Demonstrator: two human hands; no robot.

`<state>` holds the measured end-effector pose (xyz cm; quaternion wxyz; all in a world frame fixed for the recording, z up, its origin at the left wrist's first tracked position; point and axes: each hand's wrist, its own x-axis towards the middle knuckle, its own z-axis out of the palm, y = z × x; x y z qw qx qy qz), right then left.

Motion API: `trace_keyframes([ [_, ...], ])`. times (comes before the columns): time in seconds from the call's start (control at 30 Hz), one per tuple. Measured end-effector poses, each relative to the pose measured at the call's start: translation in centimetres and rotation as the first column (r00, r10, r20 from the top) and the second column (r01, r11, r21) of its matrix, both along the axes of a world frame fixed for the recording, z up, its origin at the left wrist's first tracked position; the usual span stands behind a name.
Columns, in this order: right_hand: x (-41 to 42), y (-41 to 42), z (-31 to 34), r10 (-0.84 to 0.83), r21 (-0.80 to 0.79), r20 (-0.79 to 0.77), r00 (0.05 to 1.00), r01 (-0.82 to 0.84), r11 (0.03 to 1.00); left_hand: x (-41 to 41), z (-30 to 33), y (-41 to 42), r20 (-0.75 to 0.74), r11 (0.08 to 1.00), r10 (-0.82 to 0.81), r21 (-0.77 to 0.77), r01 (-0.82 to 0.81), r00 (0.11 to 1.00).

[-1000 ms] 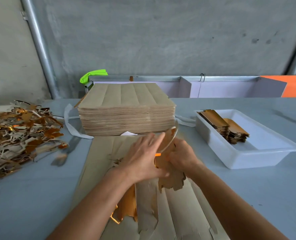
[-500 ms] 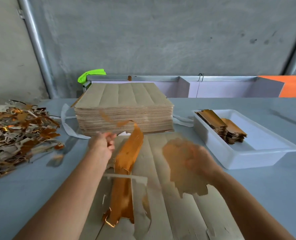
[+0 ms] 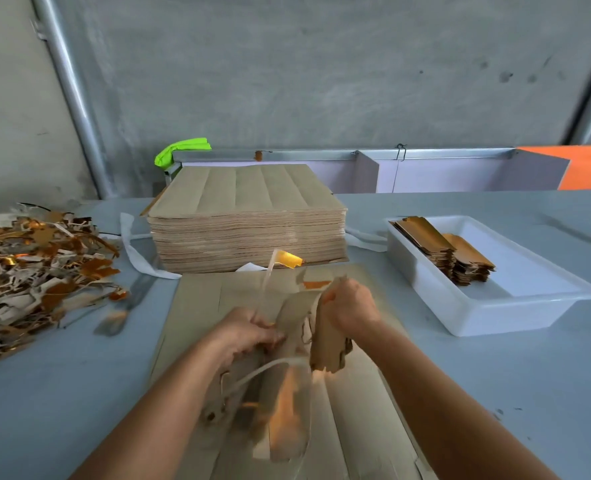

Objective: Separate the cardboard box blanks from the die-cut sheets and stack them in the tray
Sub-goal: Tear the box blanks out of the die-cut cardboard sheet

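A grey-blue table (image 3: 62, 393) runs back to a rough concrete wall (image 3: 321, 64), where a metal pipe (image 3: 72, 98) slants up on the left. Along the table's far edge stands a low metal-edged partition (image 3: 425, 168), with a bright green cloth (image 3: 179, 150) bunched at its left end, an orange panel (image 3: 588, 168) at its right, and a small wire clip (image 3: 400, 152) hanging from its rail. A white strap (image 3: 131, 251) curls on the tabletop, left of centre.
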<state>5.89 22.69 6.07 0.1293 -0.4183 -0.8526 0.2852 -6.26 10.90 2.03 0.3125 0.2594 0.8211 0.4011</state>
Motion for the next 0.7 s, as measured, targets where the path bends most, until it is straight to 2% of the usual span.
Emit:
trace_keyframes([
  [0.1,-0.8,0.4,-0.8,-0.067,-0.132,-0.042,0.997,0.06,0.989,0.1,-1.1,0.0,0.057,0.992,0.023,0.121,-0.029,0.998],
  [0.2,-1.1,0.9,-1.0,-0.139,-0.145,-0.04,0.989,0.132,0.981,0.0,-2.0,-0.2,0.092,0.979,0.054,0.192,-0.071,0.994],
  [0.3,-1.2,1.5,-1.4,-0.179,-0.138,-0.066,0.982,0.169,0.976,-0.7,-2.8,-0.7,0.279,0.916,0.107,0.345,-0.203,0.954],
  [0.37,-1.1,1.9,-1.5,-0.197,-0.144,-0.089,0.976,0.183,0.973,-1.6,-3.1,-1.3,0.458,0.832,0.031,0.48,-0.276,0.889],
  [0.4,-0.9,1.9,-1.4,-0.202,-0.147,-0.093,0.975,0.187,0.971,-1.9,-3.2,-1.6,0.5,0.8,-0.033,0.532,-0.277,0.865],
  [0.53,-0.3,1.7,-1.4,-0.149,-0.205,-0.096,0.984,0.127,0.97,-2.3,-3.1,-2.0,0.561,0.748,-0.247,0.629,-0.213,0.79],
  [0.7,-1.8,1.0,-0.1,-0.107,-0.293,-0.072,0.992,0.082,0.953,-1.5,-2.2,-1.3,0.554,0.756,-0.379,0.647,-0.097,0.741],
])
